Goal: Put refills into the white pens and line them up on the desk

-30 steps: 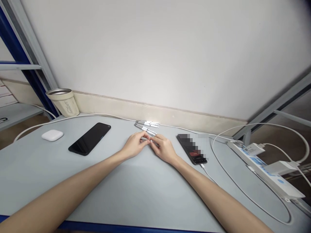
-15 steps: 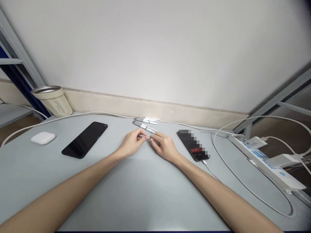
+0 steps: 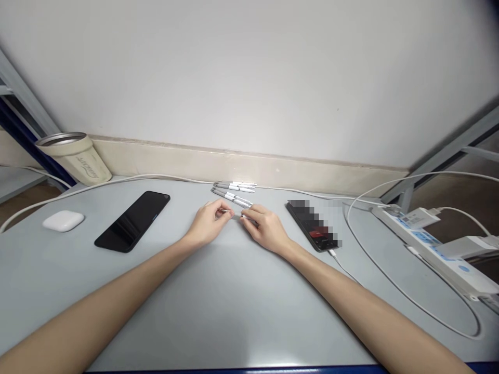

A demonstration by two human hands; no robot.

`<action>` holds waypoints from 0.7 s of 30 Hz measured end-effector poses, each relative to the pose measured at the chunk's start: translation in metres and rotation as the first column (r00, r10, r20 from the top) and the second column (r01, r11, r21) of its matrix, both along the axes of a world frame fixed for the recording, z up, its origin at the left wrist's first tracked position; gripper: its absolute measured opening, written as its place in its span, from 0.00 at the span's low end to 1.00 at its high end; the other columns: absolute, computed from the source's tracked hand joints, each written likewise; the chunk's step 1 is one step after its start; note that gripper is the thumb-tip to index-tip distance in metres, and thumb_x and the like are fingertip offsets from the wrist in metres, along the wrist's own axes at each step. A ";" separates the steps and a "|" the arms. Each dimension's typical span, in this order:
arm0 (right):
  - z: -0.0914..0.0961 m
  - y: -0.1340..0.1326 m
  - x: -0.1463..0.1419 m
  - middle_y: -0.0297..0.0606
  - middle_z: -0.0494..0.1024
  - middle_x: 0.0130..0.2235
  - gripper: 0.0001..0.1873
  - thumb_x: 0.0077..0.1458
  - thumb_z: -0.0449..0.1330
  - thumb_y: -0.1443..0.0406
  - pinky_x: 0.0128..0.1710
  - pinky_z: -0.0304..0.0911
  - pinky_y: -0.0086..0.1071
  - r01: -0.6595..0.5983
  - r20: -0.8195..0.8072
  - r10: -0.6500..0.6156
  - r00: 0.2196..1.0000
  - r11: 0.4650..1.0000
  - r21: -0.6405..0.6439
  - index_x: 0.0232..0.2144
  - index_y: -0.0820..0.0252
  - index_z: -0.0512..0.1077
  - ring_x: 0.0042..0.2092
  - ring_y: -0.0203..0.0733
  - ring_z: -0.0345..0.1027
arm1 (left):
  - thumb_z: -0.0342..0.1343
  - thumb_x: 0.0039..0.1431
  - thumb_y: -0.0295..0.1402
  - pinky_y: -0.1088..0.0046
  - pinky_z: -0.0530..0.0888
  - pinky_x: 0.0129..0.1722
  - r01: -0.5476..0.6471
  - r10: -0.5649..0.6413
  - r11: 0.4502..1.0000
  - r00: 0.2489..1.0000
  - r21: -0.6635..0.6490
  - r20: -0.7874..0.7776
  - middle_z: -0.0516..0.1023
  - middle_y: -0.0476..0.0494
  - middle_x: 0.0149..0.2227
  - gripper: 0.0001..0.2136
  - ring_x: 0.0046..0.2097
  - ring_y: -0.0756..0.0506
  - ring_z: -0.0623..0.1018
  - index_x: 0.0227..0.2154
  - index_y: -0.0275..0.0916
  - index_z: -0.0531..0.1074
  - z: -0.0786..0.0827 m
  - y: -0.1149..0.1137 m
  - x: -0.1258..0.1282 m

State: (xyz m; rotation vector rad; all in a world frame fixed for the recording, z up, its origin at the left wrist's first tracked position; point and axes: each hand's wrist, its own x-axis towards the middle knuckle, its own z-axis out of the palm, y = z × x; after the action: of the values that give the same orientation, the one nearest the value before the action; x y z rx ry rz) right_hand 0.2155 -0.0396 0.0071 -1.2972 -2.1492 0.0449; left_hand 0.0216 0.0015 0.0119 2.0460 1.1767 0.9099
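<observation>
Both hands meet in the middle of the desk, fingers pinched. My left hand is closed on one end of a slim pen, whose tip shows between thumb and forefinger. My right hand is closed on the white end of the pen, facing it. A narrow gap lies between the two sets of fingertips, and whether the pen is in one piece there I cannot tell. Most of it is hidden by the fingers. Just beyond the hands lie several white pens with grey grips, in two small groups.
A black phone and a white earbud case lie to the left. A cream tumbler stands at the back left. To the right are a charging phone, a looped white cable and a power strip.
The fingertips have drawn slightly apart, with my left hand shifting a little left. The whole view has moved slightly; the pens on the desk stay put.
</observation>
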 end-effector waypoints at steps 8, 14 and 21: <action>-0.003 0.002 0.000 0.41 0.72 0.35 0.11 0.62 0.50 0.62 0.38 0.61 0.32 -0.002 -0.036 0.002 0.999 1.000 -0.001 0.39 0.57 0.72 0.39 0.41 0.65 | 0.54 0.54 0.47 0.73 0.69 0.37 -0.055 0.055 0.998 0.998 -0.020 0.010 0.76 0.48 0.35 0.15 0.35 0.48 0.71 0.35 0.41 0.74 0.001 0.000 0.003; -0.005 0.004 0.001 0.41 0.72 0.35 0.12 0.63 0.50 0.62 0.38 0.61 0.32 -0.026 -0.019 0.026 0.999 1.000 -0.005 0.40 0.58 0.72 0.39 0.41 0.66 | 0.52 0.56 0.42 0.72 0.69 0.39 0.006 -0.006 1.000 1.000 0.002 -0.003 0.76 0.48 0.35 0.12 0.36 0.48 0.71 0.35 0.42 0.74 -0.001 0.001 -0.001; -0.004 0.003 0.000 0.41 0.73 0.35 0.13 0.63 0.50 0.61 0.39 0.61 0.33 -0.029 -0.006 0.030 1.000 1.000 0.002 0.41 0.58 0.72 0.39 0.42 0.66 | 0.48 0.58 0.46 0.71 0.70 0.39 -0.032 0.031 0.998 0.999 -0.058 -0.025 0.76 0.47 0.34 0.16 0.35 0.47 0.72 0.34 0.41 0.74 0.001 -0.001 0.001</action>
State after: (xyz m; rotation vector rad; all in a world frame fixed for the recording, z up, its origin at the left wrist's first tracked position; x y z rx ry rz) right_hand 0.2156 -0.0365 0.0032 -1.2629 -2.1629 0.0587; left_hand 0.0229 0.0010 0.0125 2.0019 1.2371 0.8583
